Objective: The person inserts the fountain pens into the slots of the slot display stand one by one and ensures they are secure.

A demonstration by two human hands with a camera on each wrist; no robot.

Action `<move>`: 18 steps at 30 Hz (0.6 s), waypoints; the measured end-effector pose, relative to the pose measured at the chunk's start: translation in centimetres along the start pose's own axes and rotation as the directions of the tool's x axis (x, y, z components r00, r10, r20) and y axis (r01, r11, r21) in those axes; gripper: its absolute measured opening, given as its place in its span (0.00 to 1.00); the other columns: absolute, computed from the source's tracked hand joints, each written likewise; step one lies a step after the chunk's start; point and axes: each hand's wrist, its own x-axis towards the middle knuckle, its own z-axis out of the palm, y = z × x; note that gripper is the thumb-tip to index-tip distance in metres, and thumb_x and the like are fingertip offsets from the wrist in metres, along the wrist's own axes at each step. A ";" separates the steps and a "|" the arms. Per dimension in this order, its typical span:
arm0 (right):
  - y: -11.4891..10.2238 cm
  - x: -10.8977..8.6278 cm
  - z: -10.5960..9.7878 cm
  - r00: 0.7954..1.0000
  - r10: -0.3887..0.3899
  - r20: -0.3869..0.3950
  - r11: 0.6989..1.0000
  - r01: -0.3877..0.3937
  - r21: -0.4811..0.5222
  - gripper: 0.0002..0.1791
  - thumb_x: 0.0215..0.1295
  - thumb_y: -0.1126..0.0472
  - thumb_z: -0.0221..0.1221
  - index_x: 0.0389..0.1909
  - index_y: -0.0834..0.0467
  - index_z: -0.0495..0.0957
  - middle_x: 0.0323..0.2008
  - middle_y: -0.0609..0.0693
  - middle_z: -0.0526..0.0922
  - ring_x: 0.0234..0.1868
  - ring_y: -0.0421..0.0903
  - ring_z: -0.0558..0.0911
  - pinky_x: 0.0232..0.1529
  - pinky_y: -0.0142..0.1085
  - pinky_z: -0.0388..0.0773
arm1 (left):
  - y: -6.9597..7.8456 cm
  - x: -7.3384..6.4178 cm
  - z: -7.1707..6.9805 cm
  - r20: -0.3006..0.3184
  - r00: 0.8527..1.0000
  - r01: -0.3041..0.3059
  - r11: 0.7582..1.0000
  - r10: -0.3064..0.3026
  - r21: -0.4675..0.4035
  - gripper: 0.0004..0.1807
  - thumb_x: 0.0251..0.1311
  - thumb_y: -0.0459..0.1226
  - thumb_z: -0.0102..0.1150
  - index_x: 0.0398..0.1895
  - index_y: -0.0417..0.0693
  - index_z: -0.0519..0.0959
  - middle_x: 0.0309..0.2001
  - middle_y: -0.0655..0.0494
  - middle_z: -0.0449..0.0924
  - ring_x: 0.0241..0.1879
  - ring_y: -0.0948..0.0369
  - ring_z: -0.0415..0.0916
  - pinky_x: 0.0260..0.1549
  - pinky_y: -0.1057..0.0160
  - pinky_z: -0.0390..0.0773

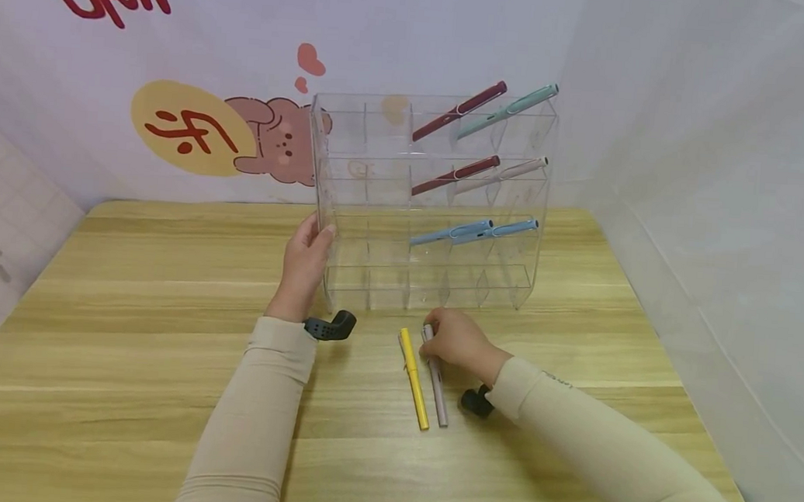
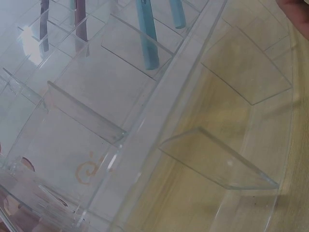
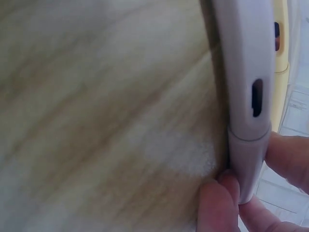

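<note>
A clear acrylic pen rack (image 1: 386,281) stands upright on the table, with tiers of small compartments. My left hand (image 1: 303,263) grips its left side edge, thumb toward the front. In front of the rack, my right hand (image 1: 462,341) pinches the far end of a pale pinkish-grey pen (image 1: 439,393) lying on the table. Thumb and fingertips (image 3: 217,205) close round that end in the right wrist view. Just left of it, a yellow pen (image 1: 414,380) lies nearly parallel. My right fingers (image 2: 297,14) also show at the left wrist view's top right corner.
The rack's right half holds two dark red pens (image 1: 459,111) (image 1: 455,175), a mint pen (image 1: 510,111), a pale pink pen (image 1: 512,172) and two blue pens (image 1: 452,231) (image 1: 497,231). Behind the wooden table (image 1: 124,325) hangs a white printed backdrop (image 1: 214,36).
</note>
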 end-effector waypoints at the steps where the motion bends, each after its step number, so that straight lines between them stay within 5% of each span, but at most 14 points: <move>1: 0.0 0.0 0.0 1.000 -0.001 0.001 1.000 0.001 0.004 0.20 0.51 0.68 0.67 0.47 0.67 0.77 0.32 0.53 0.79 0.27 0.44 0.76 0.29 0.33 0.74 | 0.0 0.0 0.0 -0.001 1.000 0.000 1.000 0.000 0.001 0.27 0.72 0.48 0.46 0.72 0.57 0.62 0.68 0.53 0.65 0.67 0.56 0.60 0.65 0.49 0.60; 10: 0.2 0.2 -0.2 1.000 0.004 0.006 0.999 -0.004 0.037 0.15 0.51 0.69 0.67 0.40 0.64 0.76 0.28 0.52 0.78 0.25 0.44 0.75 0.27 0.33 0.72 | -0.1 0.2 0.0 0.012 1.000 0.004 1.000 -0.004 0.008 0.29 0.71 0.49 0.46 0.73 0.57 0.60 0.70 0.54 0.63 0.69 0.56 0.59 0.66 0.50 0.59; 18: 0.6 0.2 -0.7 0.999 0.029 -0.018 0.986 -0.026 0.163 0.12 0.51 0.70 0.62 0.38 0.63 0.74 0.31 0.54 0.77 0.27 0.44 0.73 0.27 0.32 0.71 | -0.1 0.1 -0.1 0.018 1.000 0.014 1.000 -0.014 0.007 0.29 0.71 0.49 0.46 0.74 0.57 0.59 0.70 0.55 0.62 0.69 0.57 0.58 0.67 0.51 0.58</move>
